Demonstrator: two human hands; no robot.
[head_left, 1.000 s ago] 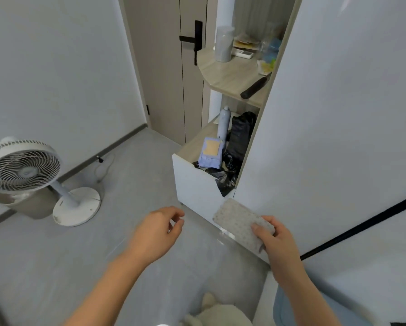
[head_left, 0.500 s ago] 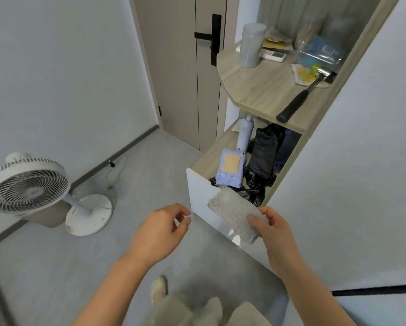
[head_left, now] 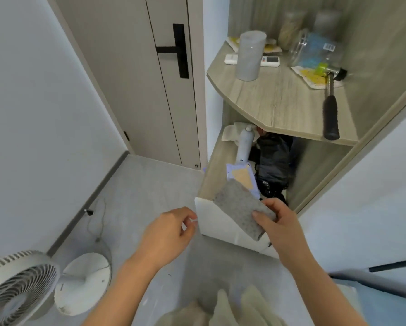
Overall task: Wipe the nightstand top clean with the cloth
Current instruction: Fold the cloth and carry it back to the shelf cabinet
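Note:
My right hand (head_left: pixel 280 225) grips a folded grey speckled cloth (head_left: pixel 237 205) and holds it in front of the white corner of the low unit (head_left: pixel 211 220). Its wooden top (head_left: pixel 212 170) carries a white bottle (head_left: pixel 244 144), a lilac pouch (head_left: pixel 240 175) and black bags (head_left: pixel 271 161). My left hand (head_left: pixel 169 234) hovers just left of the unit's corner, fingers curled with thumb and forefinger nearly pinched, holding nothing that I can see. A higher wooden shelf (head_left: pixel 277 102) juts out above the low top.
On the upper shelf lie a grey cup (head_left: pixel 249 55), a remote (head_left: pixel 270 60), jars and a black-handled hammer (head_left: pixel 330 107). A closed door (head_left: pixel 150 78) with a black handle stands behind. A white floor fan (head_left: pixel 21 285) sits at lower left on the grey floor.
The view has moved closer to the shelves and tilted up. My right hand lifted the cloth toward the low unit's top; my left hand followed forward.

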